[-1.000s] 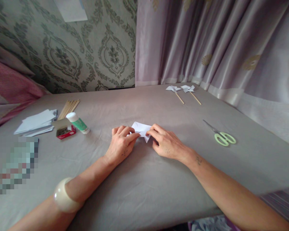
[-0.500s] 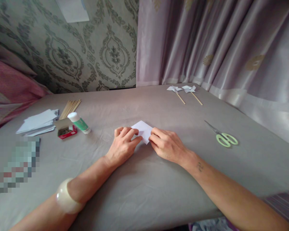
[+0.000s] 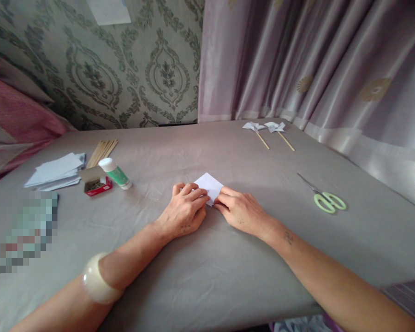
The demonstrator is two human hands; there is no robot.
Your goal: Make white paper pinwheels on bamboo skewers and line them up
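We are holding a small sheet of white paper (image 3: 209, 182) between both hands, one corner pointing away from us, with the cloth-covered counter (image 3: 200, 276) lying beneath. Our left hand (image 3: 186, 205) is staying narrow, fingers curling over the paper's left side; its fingertips are partly hiding what they are touching. Our right hand (image 3: 242, 210) is also closing narrow, thumb and fingers gripping the near right edge. We are judging that this two-sided hold is keeping so light a piece from slipping or springing open. Beyond the right hand, two white pinwheels (image 3: 259, 127) are lying on their sticks, apparently out of the way of our forearms. To the right of that same hand, green-handled scissors (image 3: 325, 201) are resting with their handles turning toward us, probably for easy reach. Off to the left of the left hand, a glue stick (image 3: 115, 174), an opened red box (image 3: 102, 186), wooden sticks (image 3: 103, 152) and a paper stack (image 3: 55, 170) are sitting near one another, seemingly as a supply corner. The box's contents are showing too small for naming, and we are not managing to tell whether the glue stick is standing or lying.
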